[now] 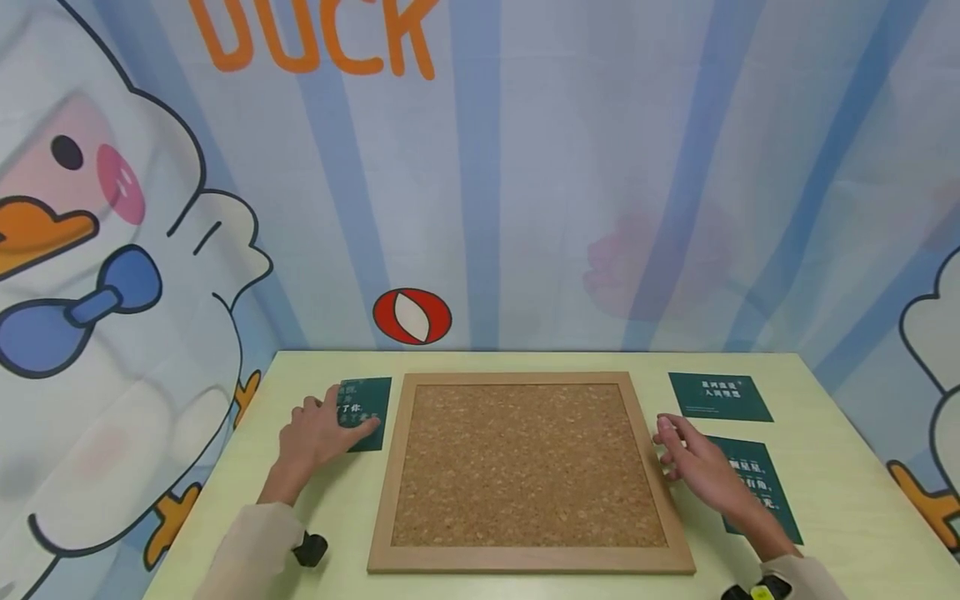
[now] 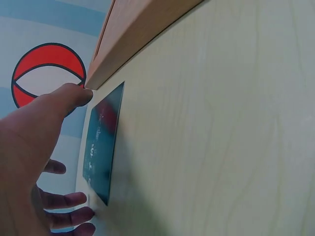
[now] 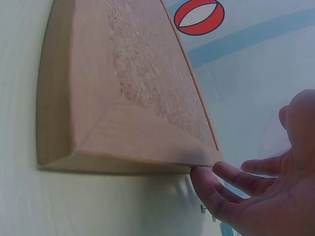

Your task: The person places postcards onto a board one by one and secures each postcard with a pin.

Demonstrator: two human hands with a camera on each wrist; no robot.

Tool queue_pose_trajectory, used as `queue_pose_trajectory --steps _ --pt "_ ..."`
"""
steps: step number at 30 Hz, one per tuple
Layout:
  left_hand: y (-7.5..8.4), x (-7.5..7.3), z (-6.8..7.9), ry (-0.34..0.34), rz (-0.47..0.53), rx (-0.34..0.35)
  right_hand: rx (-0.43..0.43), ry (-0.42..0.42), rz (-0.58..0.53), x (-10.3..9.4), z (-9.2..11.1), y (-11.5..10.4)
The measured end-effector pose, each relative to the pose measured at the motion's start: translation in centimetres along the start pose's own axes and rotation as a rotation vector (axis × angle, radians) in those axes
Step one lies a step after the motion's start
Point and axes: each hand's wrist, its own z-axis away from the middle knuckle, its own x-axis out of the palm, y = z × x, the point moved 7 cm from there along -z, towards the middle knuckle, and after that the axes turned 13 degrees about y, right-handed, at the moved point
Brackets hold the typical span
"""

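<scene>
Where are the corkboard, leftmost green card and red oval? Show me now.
Corkboard (image 1: pixel 528 467), head view: cork centre.
Leftmost green card (image 1: pixel 367 400), head view: upper part.
Red oval (image 1: pixel 412 317), head view: white centre.

Orange lettering (image 1: pixel 327 33) on the far backdrop (image 1: pixel 540 167): “DUCK”. Legible white Chinese characters: “了你” on the left green card (image 1: pixel 372 427); “理想” on the far right green card (image 1: pixel 720 398); “星星” and “有角” on the near right green card (image 1: pixel 767 492).
</scene>
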Motion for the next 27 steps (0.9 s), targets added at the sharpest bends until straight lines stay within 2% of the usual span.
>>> queue_pose_trajectory --steps 5,14,20,27 --pt "-0.4 0.8 -0.2 -0.003 0.014 -0.044 0.033 -0.001 0.005 0.2 0.2 0.2" --pt "0.6 1.1 -0.9 0.002 -0.029 -0.058 0.075 0.001 0.007 0.4 0.1 1.0" --pt "0.9 1.2 -1.1 -0.055 0.008 -0.097 0.083 0.007 0.05 0.6 -0.3 1.5" --pt "0.2 1.3 -1.3 -0.127 0.061 -0.199 0.083 0.011 0.071 0.6 -0.3 1.6"
